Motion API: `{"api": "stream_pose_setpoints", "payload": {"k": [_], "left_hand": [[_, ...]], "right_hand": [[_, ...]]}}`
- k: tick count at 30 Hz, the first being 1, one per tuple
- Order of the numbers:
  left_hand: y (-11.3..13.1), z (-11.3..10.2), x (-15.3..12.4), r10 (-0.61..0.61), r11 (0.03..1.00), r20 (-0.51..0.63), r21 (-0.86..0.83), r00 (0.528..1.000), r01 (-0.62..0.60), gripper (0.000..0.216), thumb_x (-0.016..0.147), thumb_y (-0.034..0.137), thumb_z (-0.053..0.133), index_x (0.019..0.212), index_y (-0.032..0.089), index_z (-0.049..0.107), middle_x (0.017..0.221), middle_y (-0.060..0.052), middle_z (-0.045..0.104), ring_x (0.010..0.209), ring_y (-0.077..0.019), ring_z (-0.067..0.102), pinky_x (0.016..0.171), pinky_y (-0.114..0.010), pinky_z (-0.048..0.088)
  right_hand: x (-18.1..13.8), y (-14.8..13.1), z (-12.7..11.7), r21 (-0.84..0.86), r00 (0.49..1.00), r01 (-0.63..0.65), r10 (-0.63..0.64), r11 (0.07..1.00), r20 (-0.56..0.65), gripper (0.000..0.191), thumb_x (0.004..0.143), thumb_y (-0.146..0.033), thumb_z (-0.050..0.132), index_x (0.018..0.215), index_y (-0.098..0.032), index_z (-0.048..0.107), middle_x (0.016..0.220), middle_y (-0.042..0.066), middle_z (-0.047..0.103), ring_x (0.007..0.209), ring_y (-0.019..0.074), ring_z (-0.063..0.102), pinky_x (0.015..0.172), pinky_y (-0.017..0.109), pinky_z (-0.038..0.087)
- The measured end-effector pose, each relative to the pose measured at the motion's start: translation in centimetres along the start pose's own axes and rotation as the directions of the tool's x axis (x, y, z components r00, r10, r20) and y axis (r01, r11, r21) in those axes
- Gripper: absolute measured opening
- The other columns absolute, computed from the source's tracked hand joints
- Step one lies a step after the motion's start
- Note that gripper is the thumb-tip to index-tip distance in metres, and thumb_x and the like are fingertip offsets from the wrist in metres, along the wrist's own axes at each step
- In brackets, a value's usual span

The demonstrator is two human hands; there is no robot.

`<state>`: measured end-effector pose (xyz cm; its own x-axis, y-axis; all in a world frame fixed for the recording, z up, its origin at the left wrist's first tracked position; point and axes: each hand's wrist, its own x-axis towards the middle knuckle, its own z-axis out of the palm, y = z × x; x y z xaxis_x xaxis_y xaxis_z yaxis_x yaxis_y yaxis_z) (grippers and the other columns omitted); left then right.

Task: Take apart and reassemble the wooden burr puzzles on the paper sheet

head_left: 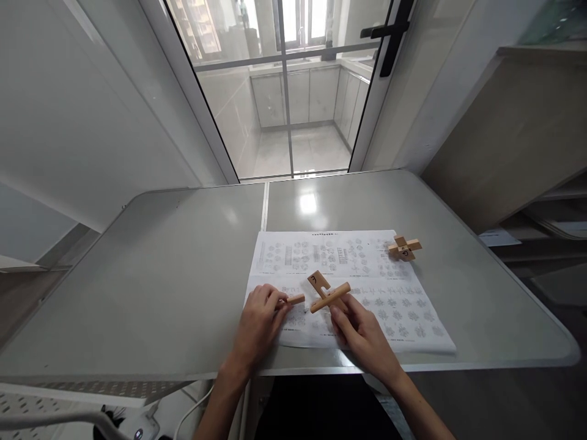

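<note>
My left hand (260, 319) pinches a small wooden stick (296, 299) low over the left part of a printed sheet (275, 244). In my right hand (362, 330) are two wooden puzzle pieces joined crosswise: a flat notched piece (317, 281) with a dark mark on its end, and a round-looking wooden rod (331, 297) lying across it. The two hands are apart, with the stick's tip pointing toward the crossed pieces. Near the sheet's upper right corner rests an assembled cluster of wooden pieces (403, 249), also marked. Rows of small diagrams cover the sheet.
The grey table (137, 275) has a pale seam (265, 208) running toward its far edge. Beyond stands a glass door (293, 91) with a black handle (385, 30). A wooden shelf unit (513, 122) is at the right. A white cable (192, 406) hangs below the table's left front.
</note>
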<state>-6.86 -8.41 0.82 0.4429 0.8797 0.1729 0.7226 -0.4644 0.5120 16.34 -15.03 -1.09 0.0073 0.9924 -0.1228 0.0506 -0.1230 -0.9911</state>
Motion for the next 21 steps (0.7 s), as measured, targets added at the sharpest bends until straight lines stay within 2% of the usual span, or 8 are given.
{"api": "stream_pose_setpoints", "payload": {"k": [3,6,10,12,15,19,21], "left_hand": [[0.3,-0.8,-0.4,-0.152,0.965,-0.041,-0.220,0.988,0.140,0.014,0.106,0.033,0.060,0.103,0.022,0.068,0.102,-0.004,0.070,0.091,-0.0200,0.067,0.082,-0.032,0.053],[0.8,-2.1,-0.5,-0.343,0.863,-0.062,-0.415,0.937,0.288,0.024,0.098,0.045,0.071,0.099,0.021,0.068,0.084,0.001,0.069,0.069,-0.0148,0.063,0.068,-0.026,0.051],[2.0,-3.8,-0.1,-0.472,0.691,-0.034,-0.635,0.881,0.346,0.035,0.085,0.051,0.081,0.096,0.022,0.066,0.074,0.004,0.066,0.058,-0.0119,0.058,0.057,-0.023,0.047],[2.7,-4.6,0.3,-0.458,0.644,0.039,-0.674,0.888,0.362,0.037,0.079,0.049,0.086,0.091,0.021,0.064,0.073,0.004,0.066,0.058,-0.0116,0.058,0.055,-0.022,0.047],[3.6,-5.4,1.1,-0.370,0.644,0.168,-0.662,0.914,0.382,0.034,0.077,0.045,0.088,0.085,0.020,0.066,0.071,0.003,0.068,0.062,-0.0129,0.061,0.058,-0.023,0.049],[4.5,-5.5,2.5,-0.276,0.683,0.216,-0.642,0.936,0.350,0.030,0.081,0.043,0.086,0.090,0.019,0.069,0.083,-0.001,0.074,0.078,-0.0163,0.069,0.070,-0.024,0.054],[4.9,-5.3,3.2,-0.257,0.667,0.239,-0.657,0.936,0.351,0.032,0.083,0.043,0.084,0.093,0.020,0.065,0.082,0.001,0.073,0.078,-0.0162,0.069,0.070,-0.025,0.055]], "right_hand": [[0.0,0.0,-0.1,-0.021,1.000,0.024,-0.024,1.000,0.011,0.033,0.107,-0.054,0.053,0.097,-0.023,0.057,0.066,-0.006,0.046,0.056,0.0144,0.042,0.053,0.027,0.034],[0.0,0.0,-0.1,-0.065,0.998,0.063,-0.062,0.996,0.013,0.033,0.108,-0.051,0.052,0.094,-0.023,0.058,0.067,-0.005,0.046,0.058,0.0147,0.042,0.055,0.027,0.035],[0.0,-0.2,0.0,-0.135,0.996,0.089,-0.086,0.987,0.032,0.030,0.109,-0.048,0.051,0.102,-0.022,0.065,0.069,-0.003,0.048,0.060,0.0158,0.044,0.057,0.028,0.036],[0.0,-0.5,-0.1,-0.158,0.995,0.098,-0.091,0.982,0.051,0.030,0.109,-0.047,0.052,0.106,-0.022,0.069,0.070,-0.003,0.051,0.062,0.0160,0.046,0.057,0.028,0.037],[0.0,-0.9,-0.1,-0.199,0.988,0.139,-0.122,0.970,0.098,0.030,0.109,-0.044,0.052,0.109,-0.022,0.072,0.074,-0.001,0.058,0.065,0.0163,0.049,0.061,0.028,0.038],[0.0,-1.0,-0.1,-0.209,0.980,0.173,-0.147,0.963,0.131,0.029,0.109,-0.042,0.053,0.108,-0.022,0.073,0.078,0.000,0.063,0.067,0.0168,0.051,0.064,0.029,0.039],[0.0,-0.9,-0.1,-0.217,0.980,0.175,-0.150,0.960,0.129,0.030,0.109,-0.043,0.053,0.107,-0.021,0.074,0.077,0.000,0.062,0.066,0.0166,0.050,0.063,0.029,0.038]]}}
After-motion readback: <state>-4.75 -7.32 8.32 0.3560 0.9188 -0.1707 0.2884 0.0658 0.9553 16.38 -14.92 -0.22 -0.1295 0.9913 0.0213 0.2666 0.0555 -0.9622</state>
